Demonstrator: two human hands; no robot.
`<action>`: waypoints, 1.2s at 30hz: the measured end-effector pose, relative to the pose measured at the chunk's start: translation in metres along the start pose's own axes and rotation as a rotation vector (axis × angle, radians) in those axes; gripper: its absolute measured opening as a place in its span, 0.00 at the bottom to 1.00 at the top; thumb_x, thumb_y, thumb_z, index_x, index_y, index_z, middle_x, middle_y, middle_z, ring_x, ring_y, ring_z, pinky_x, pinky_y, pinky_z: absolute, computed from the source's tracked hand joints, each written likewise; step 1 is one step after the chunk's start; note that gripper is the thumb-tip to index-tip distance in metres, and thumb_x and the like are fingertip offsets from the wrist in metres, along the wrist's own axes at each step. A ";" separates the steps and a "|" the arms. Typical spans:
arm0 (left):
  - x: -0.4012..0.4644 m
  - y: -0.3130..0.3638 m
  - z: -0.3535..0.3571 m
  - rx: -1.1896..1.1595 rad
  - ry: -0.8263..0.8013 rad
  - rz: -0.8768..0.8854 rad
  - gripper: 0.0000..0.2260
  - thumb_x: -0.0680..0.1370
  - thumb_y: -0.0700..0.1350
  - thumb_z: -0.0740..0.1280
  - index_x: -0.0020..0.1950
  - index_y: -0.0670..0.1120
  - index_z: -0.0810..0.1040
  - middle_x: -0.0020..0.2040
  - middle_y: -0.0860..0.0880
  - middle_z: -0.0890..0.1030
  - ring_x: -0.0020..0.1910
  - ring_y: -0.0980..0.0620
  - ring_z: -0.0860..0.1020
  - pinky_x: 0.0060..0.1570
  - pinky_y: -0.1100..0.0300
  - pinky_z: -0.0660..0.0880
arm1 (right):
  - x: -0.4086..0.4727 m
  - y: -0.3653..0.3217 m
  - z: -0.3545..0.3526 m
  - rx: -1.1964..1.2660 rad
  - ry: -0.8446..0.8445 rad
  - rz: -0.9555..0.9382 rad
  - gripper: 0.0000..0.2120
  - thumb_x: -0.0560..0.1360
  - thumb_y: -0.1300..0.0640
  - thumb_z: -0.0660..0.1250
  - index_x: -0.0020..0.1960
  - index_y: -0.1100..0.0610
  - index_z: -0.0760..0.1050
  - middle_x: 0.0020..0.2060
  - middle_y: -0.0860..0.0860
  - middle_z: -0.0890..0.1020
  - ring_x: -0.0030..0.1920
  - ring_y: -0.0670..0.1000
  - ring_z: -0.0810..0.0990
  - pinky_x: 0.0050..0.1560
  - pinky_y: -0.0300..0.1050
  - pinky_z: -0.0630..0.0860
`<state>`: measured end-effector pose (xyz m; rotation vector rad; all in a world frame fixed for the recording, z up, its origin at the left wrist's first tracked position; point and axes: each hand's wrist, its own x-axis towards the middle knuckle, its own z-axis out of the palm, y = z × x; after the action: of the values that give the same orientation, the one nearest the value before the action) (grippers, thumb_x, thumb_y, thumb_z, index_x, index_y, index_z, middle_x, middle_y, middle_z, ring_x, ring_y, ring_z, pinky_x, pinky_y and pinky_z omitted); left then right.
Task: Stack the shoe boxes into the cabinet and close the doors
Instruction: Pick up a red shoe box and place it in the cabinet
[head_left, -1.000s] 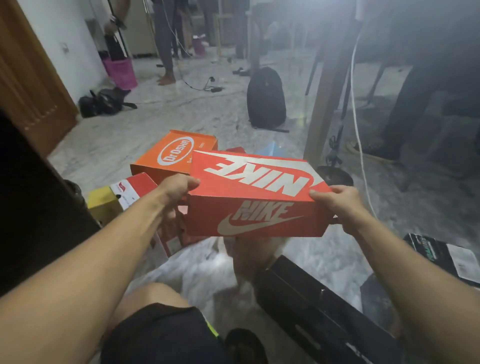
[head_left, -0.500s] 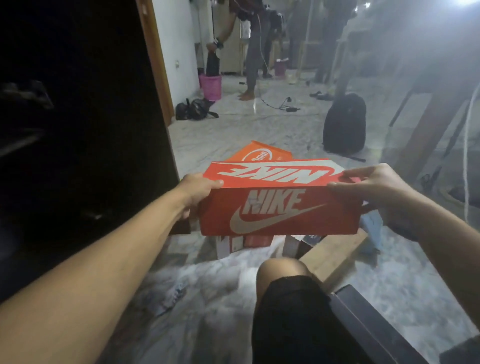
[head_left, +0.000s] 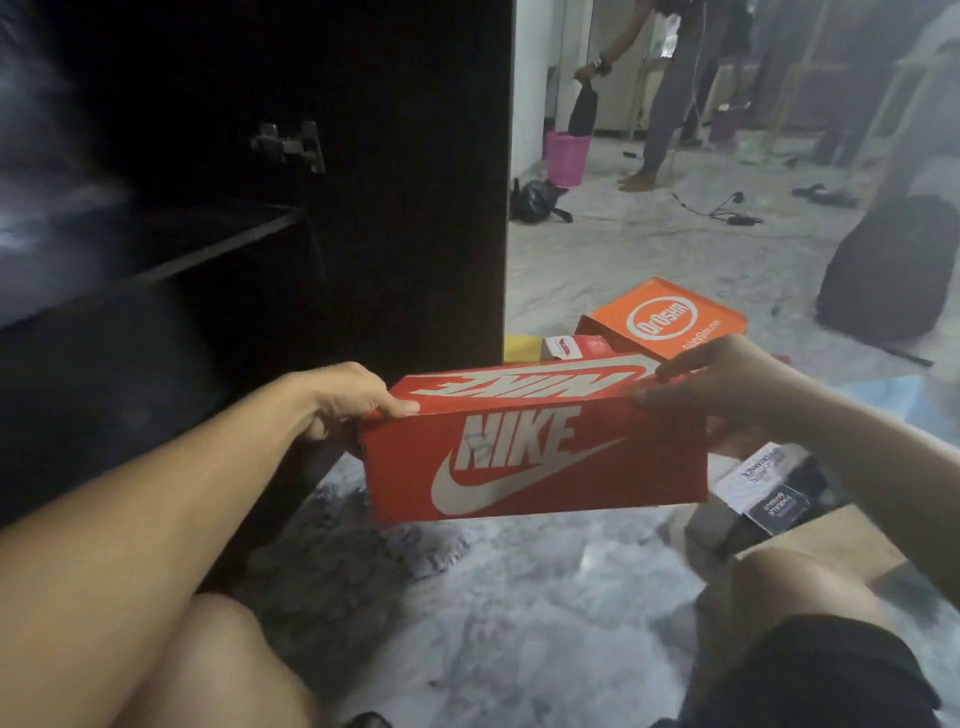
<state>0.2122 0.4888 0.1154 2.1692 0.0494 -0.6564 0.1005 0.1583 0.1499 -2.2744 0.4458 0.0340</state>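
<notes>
A red Nike shoe box (head_left: 535, 452) hangs in the air above the marble floor, held level at both ends. My left hand (head_left: 348, 397) grips its left end and my right hand (head_left: 722, 387) grips its right end. The dark cabinet (head_left: 156, 270) stands open at the left, with a shelf edge (head_left: 218, 247) and a door hinge (head_left: 291, 145) showing; its inside is too dark to read. The open door panel (head_left: 415, 182) rises just behind the box's left end. On the floor behind lie an orange box (head_left: 665, 317), a smaller red box (head_left: 576, 347) and a yellow box (head_left: 519, 345).
A black box with a white label (head_left: 763, 493) lies at the right by my knee. A black backpack (head_left: 893, 270) stands far right. Another person (head_left: 670, 88) bends over a pink bucket (head_left: 568, 156) in the background, near a black bag (head_left: 535, 200) and floor cables (head_left: 727, 213).
I have swung the Nike box to the left, toward the open cabinet. The cabinet interior now fills the left of the view, and the floor boxes lie behind and to the right.
</notes>
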 end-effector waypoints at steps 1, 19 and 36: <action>0.001 -0.010 -0.010 0.001 0.003 -0.023 0.08 0.73 0.44 0.74 0.43 0.40 0.78 0.39 0.43 0.82 0.40 0.46 0.80 0.37 0.53 0.77 | 0.005 -0.006 0.011 -0.012 -0.031 -0.009 0.18 0.65 0.51 0.80 0.48 0.62 0.83 0.37 0.56 0.81 0.35 0.53 0.80 0.33 0.54 0.83; 0.012 -0.182 -0.098 -0.264 0.457 -0.348 0.12 0.68 0.45 0.79 0.42 0.49 0.76 0.43 0.49 0.81 0.44 0.50 0.80 0.54 0.52 0.76 | 0.136 -0.097 0.246 -0.051 -0.363 -0.203 0.23 0.57 0.48 0.81 0.50 0.52 0.82 0.42 0.54 0.84 0.37 0.53 0.85 0.34 0.52 0.84; 0.074 -0.296 -0.127 -0.294 0.730 -0.368 0.24 0.68 0.43 0.79 0.62 0.48 0.77 0.55 0.50 0.82 0.59 0.48 0.78 0.61 0.52 0.74 | 0.230 -0.143 0.432 -0.125 -0.445 -0.443 0.22 0.68 0.59 0.74 0.61 0.48 0.79 0.50 0.55 0.84 0.48 0.54 0.81 0.49 0.45 0.79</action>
<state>0.2555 0.7593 -0.0693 2.0122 0.8875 -0.0101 0.4137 0.4889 -0.0791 -2.3481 -0.3001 0.3419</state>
